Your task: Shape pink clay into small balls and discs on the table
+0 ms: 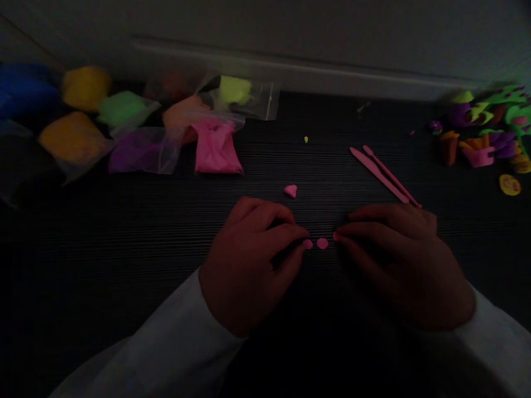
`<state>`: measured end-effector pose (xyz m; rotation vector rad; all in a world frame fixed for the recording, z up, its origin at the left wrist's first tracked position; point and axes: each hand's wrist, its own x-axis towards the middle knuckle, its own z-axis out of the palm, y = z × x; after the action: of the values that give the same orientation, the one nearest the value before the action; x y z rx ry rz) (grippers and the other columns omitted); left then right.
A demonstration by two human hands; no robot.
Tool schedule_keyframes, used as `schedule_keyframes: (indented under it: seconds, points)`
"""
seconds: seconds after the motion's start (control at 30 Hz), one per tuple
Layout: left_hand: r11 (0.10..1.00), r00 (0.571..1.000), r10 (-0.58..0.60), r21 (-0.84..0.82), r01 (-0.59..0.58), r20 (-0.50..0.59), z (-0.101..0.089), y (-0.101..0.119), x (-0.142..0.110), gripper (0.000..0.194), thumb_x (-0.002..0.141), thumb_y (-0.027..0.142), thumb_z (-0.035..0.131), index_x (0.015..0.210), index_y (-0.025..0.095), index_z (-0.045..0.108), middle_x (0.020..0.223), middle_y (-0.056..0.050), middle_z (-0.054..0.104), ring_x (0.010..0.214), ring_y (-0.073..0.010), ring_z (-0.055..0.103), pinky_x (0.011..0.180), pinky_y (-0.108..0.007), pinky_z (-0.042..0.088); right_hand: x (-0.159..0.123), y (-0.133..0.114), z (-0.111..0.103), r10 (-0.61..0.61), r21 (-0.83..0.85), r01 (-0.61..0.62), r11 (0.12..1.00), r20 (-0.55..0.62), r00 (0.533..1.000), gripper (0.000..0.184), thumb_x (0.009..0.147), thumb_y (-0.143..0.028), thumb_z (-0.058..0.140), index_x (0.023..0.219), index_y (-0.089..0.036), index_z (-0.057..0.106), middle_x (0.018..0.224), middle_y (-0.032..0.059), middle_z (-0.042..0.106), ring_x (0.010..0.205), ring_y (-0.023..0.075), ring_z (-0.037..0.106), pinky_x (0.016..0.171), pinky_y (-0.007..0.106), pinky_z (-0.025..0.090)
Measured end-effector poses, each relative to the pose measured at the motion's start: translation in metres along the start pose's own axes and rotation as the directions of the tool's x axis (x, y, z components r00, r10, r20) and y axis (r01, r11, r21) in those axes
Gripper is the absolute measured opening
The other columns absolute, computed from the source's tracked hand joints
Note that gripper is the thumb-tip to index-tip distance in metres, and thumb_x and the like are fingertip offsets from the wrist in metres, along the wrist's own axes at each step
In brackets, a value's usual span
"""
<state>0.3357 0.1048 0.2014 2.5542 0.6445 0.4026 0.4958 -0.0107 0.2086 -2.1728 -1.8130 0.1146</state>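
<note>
Between my hands, three small flat pink clay discs lie in a row. My left hand (261, 260) pinches the left clay disc (307, 244) at its edge with thumb and forefinger. The middle clay disc (322, 243) rests on the dark surface, touched by neither hand. At the right end, my right hand (406, 260) has thumb and forefinger closed on another clay disc (336, 236), partly covered by the fingertips. A small pink lump of clay (291, 191) sits just beyond my left fingers.
Bagged clay in several colours lies at the back left, with a pink bag (216, 146) nearest. Two pink modelling tools (384, 177) lie beyond my right hand. Finished clay figures (479, 149) crowd the far right. A pale wall (315, 66) bounds the back; a yellow crumb (306, 140) lies before it.
</note>
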Motion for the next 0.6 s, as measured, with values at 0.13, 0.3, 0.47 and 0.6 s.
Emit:
schedule_keyframes:
  seconds: [0.13,0.3,0.47,0.6]
  points:
    - [1.0,1.0,0.007,-0.009,-0.006,0.015,-0.0006,-0.0005,0.0002,0.014,0.071,0.023,0.053,0.081,0.024,0.063,0.087,0.0,0.058,0.084,-0.0156,0.047,0.077,-0.032,0.038,-0.0002,0.0008,-0.0011,-0.004,0.023,0.004,1.0,-0.007,1.0,0.012,0.071,-0.028,0.054,0.082,-0.026,0.059,0.092,0.001,0.057,0.086,0.0179,0.051,0.077,0.038,0.033]
    - [0.999,0.999,0.037,-0.024,-0.037,0.021,0.0,-0.0021,0.0009,0.014,0.071,0.024,0.052,0.08,0.024,0.063,0.087,-0.001,0.058,0.085,-0.0176,0.048,0.077,-0.034,0.038,-0.0002,0.0027,-0.0011,-0.005,0.037,0.006,0.999,-0.012,1.0,0.012,0.071,-0.027,0.054,0.082,-0.024,0.058,0.092,0.0025,0.057,0.086,0.0188,0.051,0.075,0.037,0.034]
    - [0.998,0.999,0.047,-0.04,-0.046,0.017,-0.0009,-0.0022,0.0013,0.015,0.071,0.024,0.052,0.079,0.024,0.064,0.088,-0.001,0.058,0.087,-0.0172,0.048,0.078,-0.033,0.037,0.0009,0.0023,-0.0003,0.017,0.031,-0.016,0.999,-0.02,1.0,0.014,0.071,-0.028,0.053,0.084,-0.023,0.058,0.091,0.0034,0.057,0.086,0.0194,0.051,0.074,0.037,0.035]
    - [0.997,0.996,0.059,-0.05,-0.056,0.06,-0.0024,-0.0021,0.0019,0.015,0.071,0.025,0.051,0.079,0.024,0.064,0.089,0.0,0.058,0.086,-0.0165,0.048,0.079,-0.032,0.036,0.002,0.0004,0.0013,0.031,0.015,-0.031,0.999,-0.016,0.999,0.017,0.071,-0.03,0.052,0.086,-0.024,0.058,0.091,0.003,0.057,0.086,0.0194,0.051,0.076,0.039,0.034]
